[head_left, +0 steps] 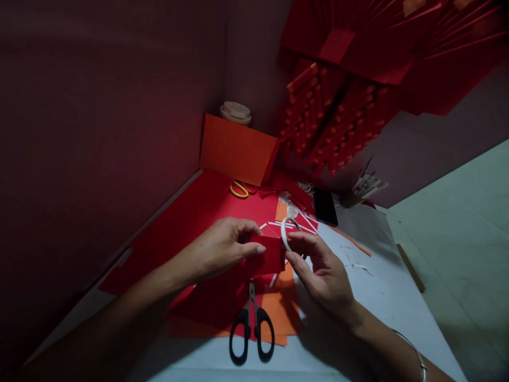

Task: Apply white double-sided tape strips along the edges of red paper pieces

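Between thumb and fingers, my left hand (226,246) pinches a small piece of red paper (270,254) above the table. My right hand (322,268) grips a narrow roll of white tape (284,233) at the paper's right edge. Whether the tape sticks to the paper I cannot tell. Below them lie scissors with black handles (252,326), their points toward the paper. Red sheets (214,297) and orange sheets (280,305) lie under the scissors.
Behind my hands are yellow-handled scissors (239,190), a standing orange card (238,148) and a lidded cup (235,112). A black phone (325,207) and a pen holder (353,196) stand right of it. Red paper decorations (345,122) hang on the wall. White strips litter the table (358,297).
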A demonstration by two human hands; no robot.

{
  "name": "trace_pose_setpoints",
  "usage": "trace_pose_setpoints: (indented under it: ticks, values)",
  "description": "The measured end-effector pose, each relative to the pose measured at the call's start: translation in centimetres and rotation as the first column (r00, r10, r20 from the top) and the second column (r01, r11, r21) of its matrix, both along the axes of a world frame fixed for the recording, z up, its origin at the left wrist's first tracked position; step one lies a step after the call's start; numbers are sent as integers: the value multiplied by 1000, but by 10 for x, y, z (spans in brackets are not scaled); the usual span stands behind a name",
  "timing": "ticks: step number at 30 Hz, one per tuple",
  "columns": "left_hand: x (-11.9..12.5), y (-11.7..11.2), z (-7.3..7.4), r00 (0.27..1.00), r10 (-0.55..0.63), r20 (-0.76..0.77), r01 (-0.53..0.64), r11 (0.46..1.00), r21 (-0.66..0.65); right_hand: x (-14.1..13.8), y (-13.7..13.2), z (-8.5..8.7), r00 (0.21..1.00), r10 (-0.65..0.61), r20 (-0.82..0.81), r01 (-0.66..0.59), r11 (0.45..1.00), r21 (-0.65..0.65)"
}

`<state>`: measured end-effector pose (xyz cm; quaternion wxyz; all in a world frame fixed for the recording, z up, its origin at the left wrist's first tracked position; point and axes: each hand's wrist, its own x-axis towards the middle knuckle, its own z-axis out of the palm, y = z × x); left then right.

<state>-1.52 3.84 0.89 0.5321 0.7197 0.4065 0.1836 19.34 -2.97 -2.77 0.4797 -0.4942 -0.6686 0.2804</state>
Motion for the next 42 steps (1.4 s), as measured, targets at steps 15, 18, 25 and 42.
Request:
trace_pose_setpoints:
  ticks: [15, 18, 25, 42]
  values:
    - [5, -6, 2, 999, 8, 37, -17, 968, 252, -1, 2, -11, 998, 22, -53, -24, 999, -36]
    - [7, -8, 3, 998, 45, 49, -58, 952, 300, -3, 1, -10, 1000, 20, 19, -21, 1000, 22]
    - [6, -6, 3, 993, 93, 70, -108, 964, 242, -6, -1, -7, 990, 16, 139, -37, 988, 151]
    - [4, -8, 8, 986, 37, 162, -63, 985, 159, -9, -6, -5, 981, 50, 188, -82, 983, 164]
